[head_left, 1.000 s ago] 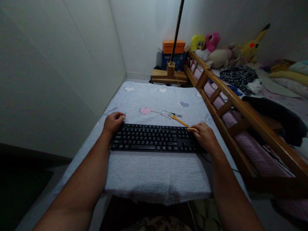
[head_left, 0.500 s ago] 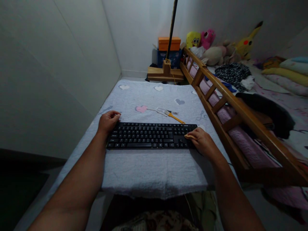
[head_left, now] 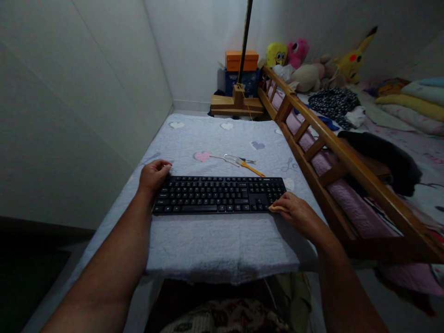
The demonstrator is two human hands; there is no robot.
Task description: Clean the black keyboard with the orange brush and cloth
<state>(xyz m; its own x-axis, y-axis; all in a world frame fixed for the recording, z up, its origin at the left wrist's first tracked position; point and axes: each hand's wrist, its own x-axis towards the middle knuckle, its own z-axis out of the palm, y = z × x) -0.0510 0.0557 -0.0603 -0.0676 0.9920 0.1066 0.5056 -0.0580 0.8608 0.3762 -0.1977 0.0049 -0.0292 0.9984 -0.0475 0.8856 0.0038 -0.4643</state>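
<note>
A black keyboard (head_left: 208, 195) lies flat across the cloth-covered table. My left hand (head_left: 154, 175) is closed at its upper left corner, the thumb along the edge and the fingers curled, their undersides hidden. At the other end, my right hand (head_left: 293, 206) pinches a small tan cloth (head_left: 278, 209) against the lower right keys, by the number pad. Behind the keyboard lies a brush (head_left: 251, 168) with a yellow handle and pale bristles. Beside it is a thin bent wire tool (head_left: 231, 159), partly crossed by the brush.
A pale blue cloth (head_left: 194, 245) with heart patterns covers the table. Along the right runs a wooden bed rail (head_left: 333, 138), with bedding and plush toys beyond it. A wooden stand (head_left: 237, 104) with a dark pole and an orange box (head_left: 242, 60) are at the back wall.
My right hand has slid the cloth toward me, from the upper number pad area to the keyboard's lower right edge. My left hand stays at the left corner.
</note>
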